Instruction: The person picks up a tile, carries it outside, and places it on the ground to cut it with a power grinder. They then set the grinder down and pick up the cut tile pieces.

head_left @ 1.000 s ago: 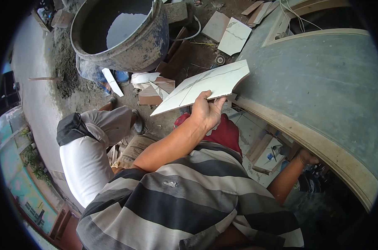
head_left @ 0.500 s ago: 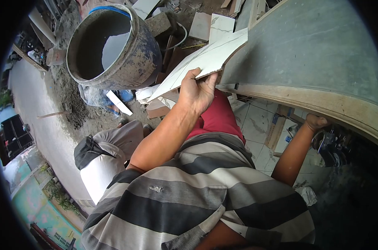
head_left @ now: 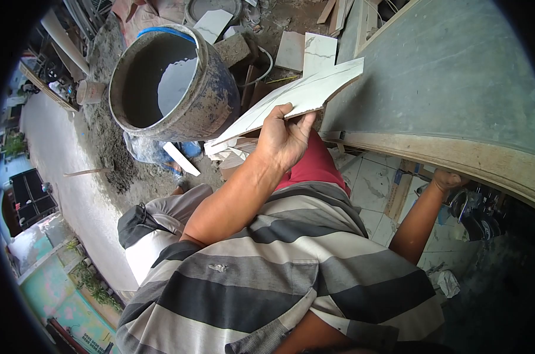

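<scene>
1. Tile (head_left: pixel 297 97), white with grey veins, is held tilted in the left hand (head_left: pixel 285 141), thumb on top and fingers closed under its near edge. Its far corner is at the edge of the grey tabletop (head_left: pixel 456 76).
2. Right hand (head_left: pixel 447 179) is under the tabletop's rim, beside a dark tool (head_left: pixel 477 212); I cannot tell whether it grips anything.
3. Mortar-stained tub (head_left: pixel 173 82) stands on the ground beyond the tile.

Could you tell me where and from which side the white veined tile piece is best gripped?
Probably its straight near edge, from the body side, thumb on top and fingers beneath, as the left hand grips the tile piece now: it is thin and flat, and its curved cut end points away.
</scene>
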`<state>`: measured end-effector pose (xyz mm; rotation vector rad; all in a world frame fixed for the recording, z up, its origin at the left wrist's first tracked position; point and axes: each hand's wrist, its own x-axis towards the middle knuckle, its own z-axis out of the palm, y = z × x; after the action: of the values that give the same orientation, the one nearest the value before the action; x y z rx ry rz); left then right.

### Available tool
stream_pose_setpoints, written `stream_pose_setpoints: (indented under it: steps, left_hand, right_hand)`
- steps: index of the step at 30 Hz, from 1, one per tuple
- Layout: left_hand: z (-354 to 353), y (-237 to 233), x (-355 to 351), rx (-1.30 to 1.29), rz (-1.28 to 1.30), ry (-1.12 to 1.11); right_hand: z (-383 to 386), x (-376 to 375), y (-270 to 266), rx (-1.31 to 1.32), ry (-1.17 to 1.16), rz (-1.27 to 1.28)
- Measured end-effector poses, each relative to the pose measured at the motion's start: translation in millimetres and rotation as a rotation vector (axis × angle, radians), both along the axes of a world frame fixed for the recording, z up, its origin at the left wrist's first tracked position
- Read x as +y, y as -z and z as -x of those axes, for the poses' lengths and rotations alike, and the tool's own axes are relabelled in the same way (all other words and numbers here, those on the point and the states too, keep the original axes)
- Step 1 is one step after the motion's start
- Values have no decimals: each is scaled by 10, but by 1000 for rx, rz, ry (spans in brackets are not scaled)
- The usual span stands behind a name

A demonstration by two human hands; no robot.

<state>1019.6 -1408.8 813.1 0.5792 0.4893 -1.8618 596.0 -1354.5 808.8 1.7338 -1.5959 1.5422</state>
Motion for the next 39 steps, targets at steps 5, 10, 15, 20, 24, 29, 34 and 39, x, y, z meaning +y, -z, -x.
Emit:
stream_pose_setpoints:
  steps: [5,10,15,20,24,29,34,39]
  left_hand:
    - [-84,-196,-149,53,86,17]
    - [-95,-456,-394,71,149,-12]
    - [-160,-540,-742,41,217,-1]
    - [-166,-335,-1476,50,200,22]
    - [-159,-34,-2290,-13,134,69]
    - [-211,530,-3293,-22,-14,245]
    - [-253,974,-3996,-333,-90,425]
    - [-515,1719,-4198,-665,-104,582]
  right_hand:
    - [-147,-44,-44,-14,28,39]
    - [-194,210,335,-219,72,-58]
    - [-566,990,1805,-851,750,-491]
    - [-865,1018,2604,-1209,700,-1509]
    - [-1040,195,2835,-1162,631,-1615]
    - [-1384,-921,2873,-1144,555,-1762]
    - [-1425,-1793,3148,-1046,473,-1909]
    - [-1401,-2162,3405,-918,374,-2073]
